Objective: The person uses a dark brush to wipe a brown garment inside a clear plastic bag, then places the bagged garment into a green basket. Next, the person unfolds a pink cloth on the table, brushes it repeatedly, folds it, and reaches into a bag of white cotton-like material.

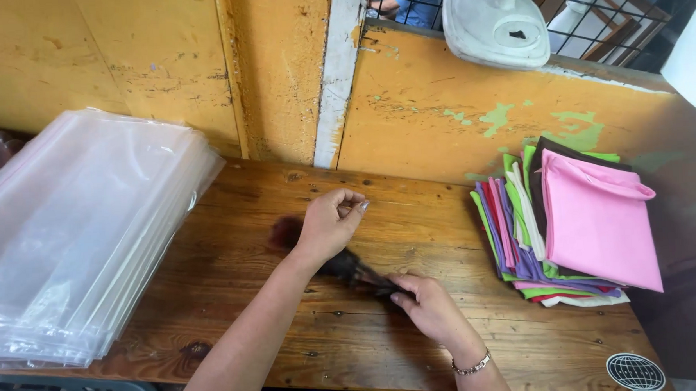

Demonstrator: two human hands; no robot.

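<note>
Mid-handling: dark cloth (357, 272) on wooden table (411, 216), left of folded fabric stack (576, 225). Right hand (431, 307) pinches its end; left hand (330, 224) curled shut above it, contents unclear. Next likely needs straightening it flat

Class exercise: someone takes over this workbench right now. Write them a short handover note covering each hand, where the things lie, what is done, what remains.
Left hand: raised over the wooden table, fingers pinched; what they pinch is too small to tell.
Right hand: grips a dark blurred item.
Clear plastic bags: stacked at left.
Folded coloured cloths: stacked at right, pink on top.
Done: no cloth bagged in view.
Left: the whole cloth stack lies unbagged.
</note>
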